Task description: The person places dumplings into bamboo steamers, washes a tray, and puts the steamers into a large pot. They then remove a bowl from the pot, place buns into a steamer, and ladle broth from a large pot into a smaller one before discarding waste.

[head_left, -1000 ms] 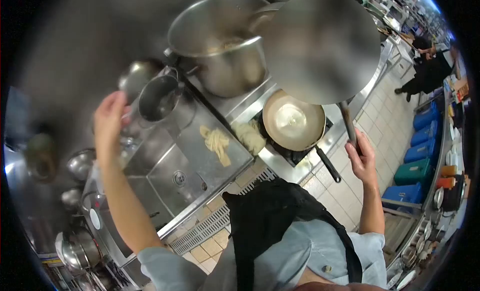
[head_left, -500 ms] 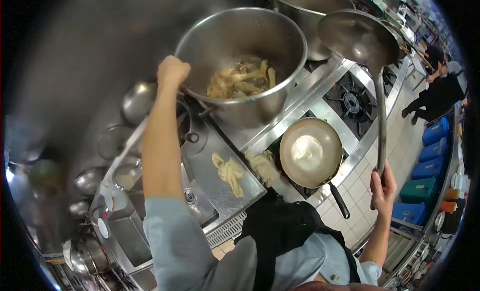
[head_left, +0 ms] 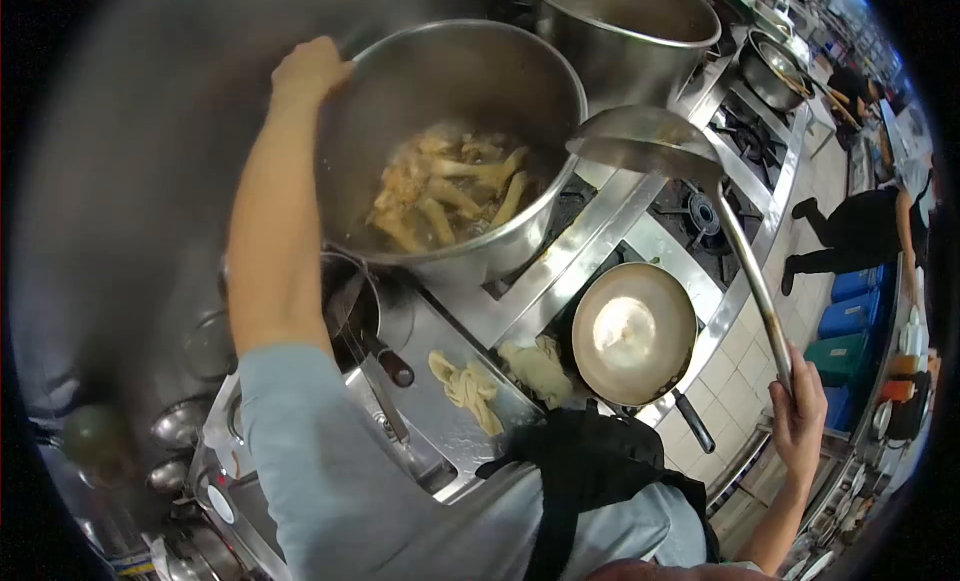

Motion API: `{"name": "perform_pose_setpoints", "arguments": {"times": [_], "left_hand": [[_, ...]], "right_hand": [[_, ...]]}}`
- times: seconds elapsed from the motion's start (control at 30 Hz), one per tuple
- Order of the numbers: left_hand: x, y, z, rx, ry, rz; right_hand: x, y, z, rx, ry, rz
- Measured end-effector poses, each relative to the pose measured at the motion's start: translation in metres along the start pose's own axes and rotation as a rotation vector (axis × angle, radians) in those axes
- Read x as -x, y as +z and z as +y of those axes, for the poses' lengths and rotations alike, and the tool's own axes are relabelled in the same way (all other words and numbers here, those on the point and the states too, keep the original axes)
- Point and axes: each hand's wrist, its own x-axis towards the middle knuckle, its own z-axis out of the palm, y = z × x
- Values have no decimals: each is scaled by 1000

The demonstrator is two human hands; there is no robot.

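Observation:
My left hand (head_left: pixel 308 66) is closed at the far left side of a large steel stockpot (head_left: pixel 490 76), gripping it at the rim. The pot is tilted with its mouth towards me. Pale bones or bone-like pieces (head_left: pixel 450 186) lie in some liquid in its lower part. My right hand (head_left: pixel 800 416) is wrapped round the end of a big ladle's long handle (head_left: pixel 748 261). The ladle bowl (head_left: pixel 645 139) hangs at the pot's right rim and overlaps it in this view.
A frying pan (head_left: pixel 635 326) sits on the near burner, beside crumpled cloths (head_left: pixel 465 386). Another large pot (head_left: pixel 630 56) stands behind. A saucepan (head_left: pixel 350 306) is at the sink counter on the left. A person in dark clothes (head_left: pixel 860 226) is in the aisle to the right.
My left hand has moved up and left, and the pot is tipped further towards me. The ladle bowl has swung left and down to the pot's rim. The person at right has shifted.

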Motion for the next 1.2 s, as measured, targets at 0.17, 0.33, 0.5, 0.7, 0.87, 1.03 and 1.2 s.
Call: {"name": "perform_pose_setpoints", "arguments": {"times": [0.17,0.33,0.5,0.7,0.87,1.03,1.2], "left_hand": [[-49,47,-4,211,-21,-210],[-29,49,10,439,-192,-158],[-23,52,6,366,-200,-53],[3,29,5,364,-90,13],[6,20,10,375,35,228],[96,-74,58,518,-1,237],[119,-90,72,575,-8,258]], "right_hand": [[-11,14,-2,-50,43,-26],[-25,-3,-3,-11,26,-60],[-54,-11,-18,-48,71,-140],[-103,-14,-45,16,-9,-239],[-129,-11,-83,339,-333,-169],[-134,-22,-105,452,-428,-316],[-127,-18,-123,641,-482,-443]]}}
